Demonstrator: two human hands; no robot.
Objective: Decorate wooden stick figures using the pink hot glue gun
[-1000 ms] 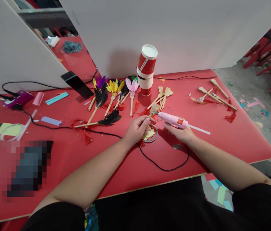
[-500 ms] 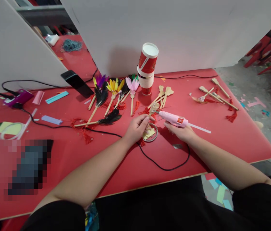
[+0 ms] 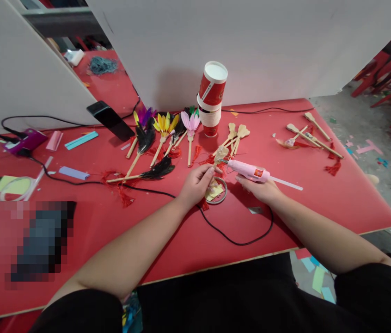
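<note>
My left hand (image 3: 198,182) is closed around the handle of a small wooden paddle-shaped stick (image 3: 221,153), its broad head tilted up. In my right hand (image 3: 258,187) is a pink glue gun (image 3: 249,171), its metal nozzle at the paddle's head; whether they touch I cannot tell. A clear glue stick (image 3: 287,183) pokes out of the gun's back end. Below my left fingers lies a grey ring-shaped roll (image 3: 225,196) with a yellow paper scrap (image 3: 214,193) inside. A red tassel (image 3: 205,204) hangs beside it.
Feather-topped sticks (image 3: 164,129) lie left of two stacked paper cups (image 3: 212,99). Bare wooden paddles (image 3: 241,134) are just beyond my hands, others (image 3: 315,127) at the right. A black cord (image 3: 223,237) loops across the red table. A phone (image 3: 110,120) leans near a purple power strip (image 3: 25,140).
Almost nothing differs. The paddle head and the glue gun have shifted very slightly left in view, along with the whole scene; both hands keep their hold.
</note>
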